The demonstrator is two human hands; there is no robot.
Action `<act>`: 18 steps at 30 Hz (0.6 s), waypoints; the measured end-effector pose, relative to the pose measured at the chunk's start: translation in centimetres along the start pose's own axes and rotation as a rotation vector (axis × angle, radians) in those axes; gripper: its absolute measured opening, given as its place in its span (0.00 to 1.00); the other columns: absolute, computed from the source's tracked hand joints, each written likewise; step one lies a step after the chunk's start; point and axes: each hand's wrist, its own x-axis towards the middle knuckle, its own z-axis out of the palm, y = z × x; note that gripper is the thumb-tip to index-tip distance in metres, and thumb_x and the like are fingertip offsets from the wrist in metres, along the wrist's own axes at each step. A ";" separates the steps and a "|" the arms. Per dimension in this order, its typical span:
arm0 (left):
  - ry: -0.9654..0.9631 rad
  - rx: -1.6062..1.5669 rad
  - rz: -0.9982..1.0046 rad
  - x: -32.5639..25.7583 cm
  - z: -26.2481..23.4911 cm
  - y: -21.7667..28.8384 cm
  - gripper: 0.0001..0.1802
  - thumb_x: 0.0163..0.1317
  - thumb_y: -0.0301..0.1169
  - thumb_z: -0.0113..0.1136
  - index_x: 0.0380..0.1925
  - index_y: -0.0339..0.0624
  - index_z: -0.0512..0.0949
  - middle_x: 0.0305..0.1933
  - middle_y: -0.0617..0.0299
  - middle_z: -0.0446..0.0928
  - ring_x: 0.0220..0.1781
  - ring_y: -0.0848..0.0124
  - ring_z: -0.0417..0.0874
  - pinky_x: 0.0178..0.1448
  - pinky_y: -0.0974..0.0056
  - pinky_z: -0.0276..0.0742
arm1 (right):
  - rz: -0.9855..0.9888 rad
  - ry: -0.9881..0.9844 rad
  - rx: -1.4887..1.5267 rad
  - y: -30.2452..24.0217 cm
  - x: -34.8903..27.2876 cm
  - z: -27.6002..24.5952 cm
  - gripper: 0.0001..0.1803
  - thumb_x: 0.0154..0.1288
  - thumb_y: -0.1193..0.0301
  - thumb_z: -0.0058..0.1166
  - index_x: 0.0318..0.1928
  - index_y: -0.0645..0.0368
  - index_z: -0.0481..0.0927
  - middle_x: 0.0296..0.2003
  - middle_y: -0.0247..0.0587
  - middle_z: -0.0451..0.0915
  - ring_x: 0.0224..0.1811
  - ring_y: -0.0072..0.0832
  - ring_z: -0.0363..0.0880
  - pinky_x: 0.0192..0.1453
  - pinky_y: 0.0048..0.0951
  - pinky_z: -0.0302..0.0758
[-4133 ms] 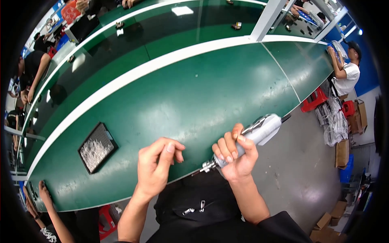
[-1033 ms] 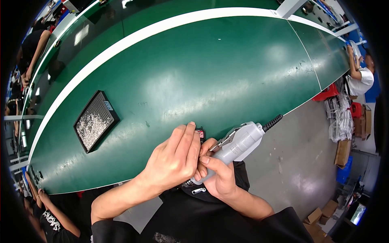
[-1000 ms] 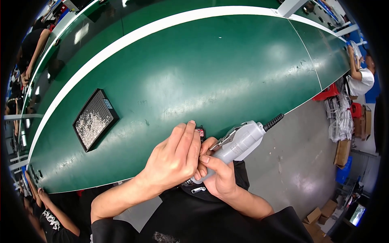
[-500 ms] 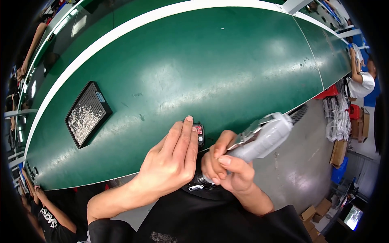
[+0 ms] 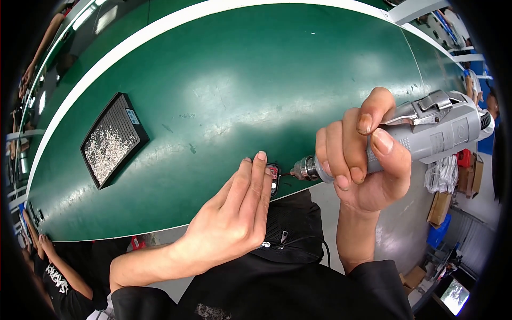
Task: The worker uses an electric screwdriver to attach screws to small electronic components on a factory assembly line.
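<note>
A grey electric screwdriver [image 5: 426, 136] is gripped in my right hand [image 5: 368, 154], its thin bit pointing left. The bit tip meets or nearly meets the right side of a small black device [image 5: 274, 186] with a red circuit board; exact contact cannot be made out. That device lies near the table's front edge. My left hand [image 5: 229, 208] steadies it from the left, straight fingers pressed together and covering part of it. My left thumb is hidden. To the left lies a black tray [image 5: 128, 116] with a perforated surface and many small silvery screws [image 5: 106, 152].
The green table [image 5: 224, 80] has a white rim [image 5: 160, 36] along its far side. Another person [image 5: 58, 277] sits at the lower left. Past the table's right side, cardboard boxes [image 5: 469, 173] and wrapped goods [image 5: 441, 176] stand on the floor. A lit screen [image 5: 455, 297] shows at lower right.
My right hand has swung up and right with the screwdriver, bringing its bit from below the table edge to the device. My left hand stays at the device.
</note>
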 end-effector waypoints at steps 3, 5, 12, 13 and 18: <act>0.008 -0.008 -0.008 0.0 -0.1 0.0 0.20 0.47 0.25 0.58 0.41 0.22 0.80 0.50 0.36 0.78 0.51 0.55 0.79 0.55 0.63 0.79 | 0.044 -0.022 0.004 0.2 0.2 0.0 0.07 0.65 0.69 0.42 0.40 0.58 0.66 0.13 0.28 0.61 0.12 0.19 0.62 0.25 0.24 0.64; 0.025 0.041 0.012 -0.1 0.3 -0.1 0.20 0.47 0.25 0.58 0.41 0.22 0.80 0.50 0.37 0.78 0.50 0.56 0.79 0.55 0.63 0.79 | 0.038 -0.023 -0.004 0.5 0.4 -0.1 0.07 0.65 0.69 0.42 0.40 0.58 0.66 0.12 0.28 0.61 0.12 0.19 0.62 0.25 0.24 0.65; 0.045 -0.023 0.007 -0.1 0.6 -0.8 0.20 0.47 0.26 0.58 0.41 0.23 0.80 0.51 0.37 0.78 0.51 0.56 0.79 0.55 0.62 0.80 | 0.047 -0.010 -0.047 0.9 1.0 0.2 0.07 0.65 0.69 0.43 0.39 0.59 0.66 0.12 0.28 0.62 0.11 0.19 0.62 0.23 0.23 0.63; 0.043 -0.030 0.019 -0.1 0.5 -0.9 0.20 0.47 0.26 0.58 0.41 0.23 0.80 0.50 0.37 0.78 0.51 0.55 0.79 0.56 0.62 0.79 | 0.046 -0.013 -0.043 0.9 0.9 0.5 0.07 0.65 0.69 0.43 0.39 0.59 0.66 0.12 0.28 0.62 0.11 0.19 0.62 0.23 0.23 0.63; 0.091 -0.029 0.027 -0.4 0.7 -0.8 0.21 0.45 0.26 0.57 0.40 0.23 0.80 0.49 0.38 0.78 0.51 0.55 0.79 0.57 0.62 0.79 | 0.106 -0.074 -0.142 0.9 1.3 1.8 0.09 0.63 0.70 0.49 0.36 0.60 0.65 0.12 0.30 0.63 0.10 0.18 0.61 0.19 0.23 0.61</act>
